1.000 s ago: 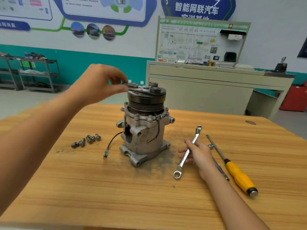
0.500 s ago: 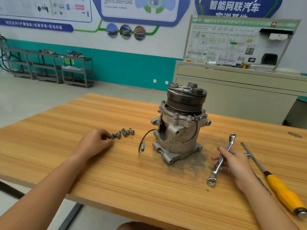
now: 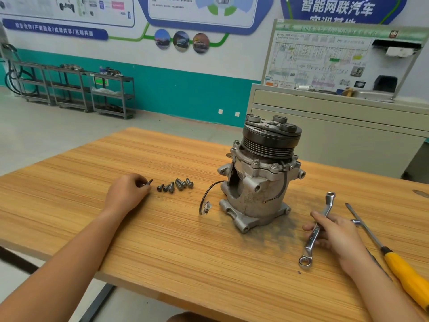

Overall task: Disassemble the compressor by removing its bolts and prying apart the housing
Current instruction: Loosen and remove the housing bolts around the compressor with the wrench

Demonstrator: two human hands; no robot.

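A grey metal compressor with a black pulley on top stands upright on the wooden table. A black wire with a plug hangs from its left side. Several loose bolts lie in a row left of it. My left hand rests on the table at the row's left end and pinches one bolt in its fingertips. My right hand, to the right of the compressor, grips a silver ring spanner by its middle, the spanner lying just over the table.
A yellow-handled screwdriver lies on the table at the far right, beside my right hand. A grey cabinet with a training board stands behind the table. Metal shelving carts line the far wall on the left.
My left hand came down from the pulley top to the bolt row with a bolt in its fingertips. The view swung left. My right hand kept hold of the spanner.
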